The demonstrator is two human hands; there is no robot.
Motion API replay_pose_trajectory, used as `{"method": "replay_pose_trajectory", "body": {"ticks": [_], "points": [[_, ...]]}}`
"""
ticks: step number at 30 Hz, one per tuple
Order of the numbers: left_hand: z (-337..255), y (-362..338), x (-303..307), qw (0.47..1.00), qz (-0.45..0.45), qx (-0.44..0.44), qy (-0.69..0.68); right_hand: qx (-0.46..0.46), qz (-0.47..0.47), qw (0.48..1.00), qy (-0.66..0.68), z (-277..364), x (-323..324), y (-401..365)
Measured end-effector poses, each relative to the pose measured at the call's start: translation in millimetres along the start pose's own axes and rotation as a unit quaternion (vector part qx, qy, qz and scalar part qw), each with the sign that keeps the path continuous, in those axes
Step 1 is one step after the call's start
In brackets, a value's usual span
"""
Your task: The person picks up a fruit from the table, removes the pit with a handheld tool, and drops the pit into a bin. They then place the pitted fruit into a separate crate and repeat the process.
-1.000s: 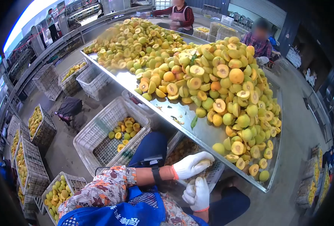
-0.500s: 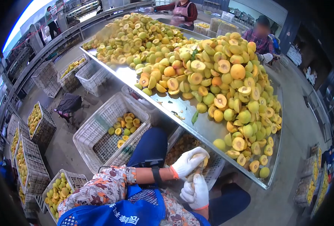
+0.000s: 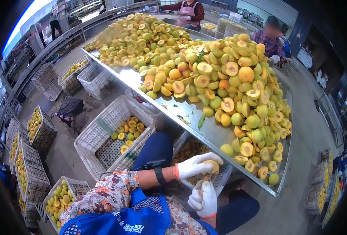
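Note:
My left hand (image 3: 197, 166), in a white glove, has its fingers closed round a halved yellow fruit (image 3: 211, 166). Just below it, my right hand (image 3: 203, 198), gloved too, is wrapped round a small tool (image 3: 205, 179) whose tip points up at the fruit; most of the tool is hidden by the fingers. Both hands are above a crate of pits and scraps (image 3: 191, 150) beside my legs. A metal table (image 3: 189, 126) in front bears a large heap of halved yellow-green fruit (image 3: 228, 86).
Left of my knee stands a white crate (image 3: 88, 135) with some fruit halves. More filled crates (image 3: 34, 168) line the far left, and others (image 3: 318, 188) stand at right. Two people (image 3: 190, 13) (image 3: 268, 37) are behind the table. A dark bag (image 3: 70, 107) lies on the floor.
My left hand has opened out slightly around the fruit and moved a little up and right, showing more of the fruit. My right hand has barely moved.

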State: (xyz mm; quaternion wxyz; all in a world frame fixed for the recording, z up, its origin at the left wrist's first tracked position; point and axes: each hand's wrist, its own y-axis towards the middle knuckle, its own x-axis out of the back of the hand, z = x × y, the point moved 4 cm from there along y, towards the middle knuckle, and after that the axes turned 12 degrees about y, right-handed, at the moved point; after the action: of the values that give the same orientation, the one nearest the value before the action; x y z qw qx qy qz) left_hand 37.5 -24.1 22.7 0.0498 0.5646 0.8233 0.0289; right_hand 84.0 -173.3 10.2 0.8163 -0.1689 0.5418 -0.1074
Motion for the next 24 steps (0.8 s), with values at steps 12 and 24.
{"method": "replay_pose_trajectory", "body": {"ticks": [12,24], "points": [[26,-2,-5,0.997,-0.049,0.057,-0.030,-0.110,0.055,0.984,0.129,-11,-6,-1],[15,-1,7,0.966,-0.148,-0.009,-0.213,-0.145,0.147,0.967,0.151,-11,-12,6]]}}
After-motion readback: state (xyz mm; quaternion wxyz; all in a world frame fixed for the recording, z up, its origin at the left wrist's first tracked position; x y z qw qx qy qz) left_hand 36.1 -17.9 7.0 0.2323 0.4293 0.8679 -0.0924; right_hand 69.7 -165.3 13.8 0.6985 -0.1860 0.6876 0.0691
